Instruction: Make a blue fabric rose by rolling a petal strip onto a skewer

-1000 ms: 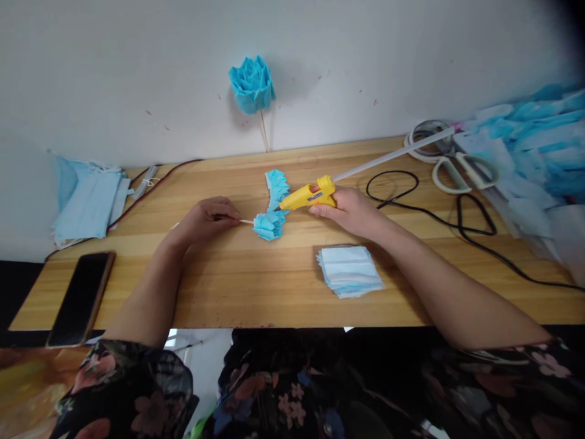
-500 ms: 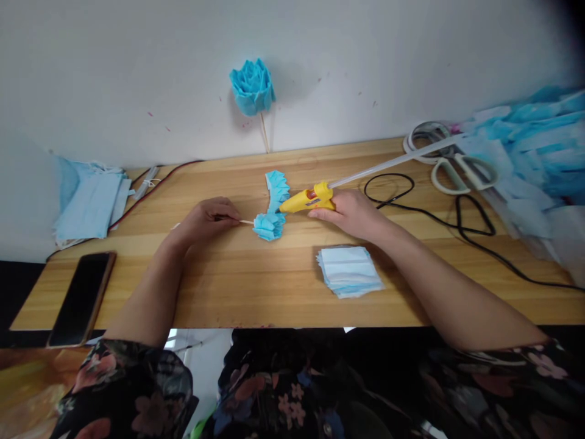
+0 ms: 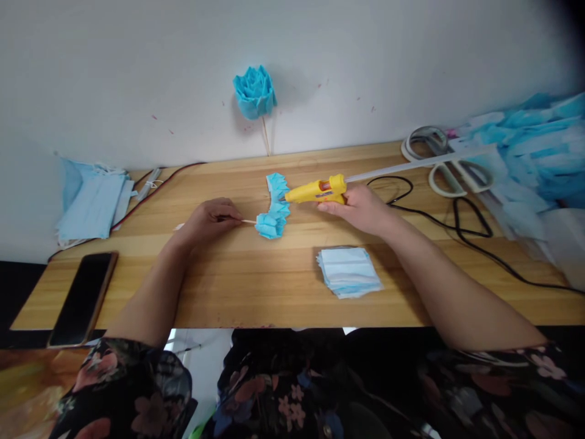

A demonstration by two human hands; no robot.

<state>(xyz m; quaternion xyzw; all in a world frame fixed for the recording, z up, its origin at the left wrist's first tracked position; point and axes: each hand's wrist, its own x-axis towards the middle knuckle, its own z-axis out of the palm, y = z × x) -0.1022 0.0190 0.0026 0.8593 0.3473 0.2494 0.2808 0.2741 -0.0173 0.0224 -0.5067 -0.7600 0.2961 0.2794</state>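
Observation:
My left hand (image 3: 212,221) pinches a thin wooden stick (image 3: 248,222) low over the table. On the stick's far end is a roll of pleated blue fabric (image 3: 270,225), and a loose pleated strip (image 3: 276,186) runs from it away toward the wall. My right hand (image 3: 361,210) is closed around a yellow glue gun (image 3: 320,190), whose nozzle points left at the strip's middle. Whether the nozzle touches the fabric I cannot tell. A long clear glue stick (image 3: 402,167) sticks out of the gun's rear. A finished-looking blue fabric flower (image 3: 255,92) on a stick leans against the wall.
A stack of cut mask pieces (image 3: 348,272) lies near my right forearm. Scissors (image 3: 459,177), a tape roll (image 3: 427,144), a black cord (image 3: 423,213) and a heap of blue-white scraps (image 3: 534,146) are at right. Face masks (image 3: 91,204) and a phone (image 3: 83,299) are at left.
The glue gun in my right hand has moved from the rolled end up along the loose strip, away from me and slightly right. My left hand has barely moved.

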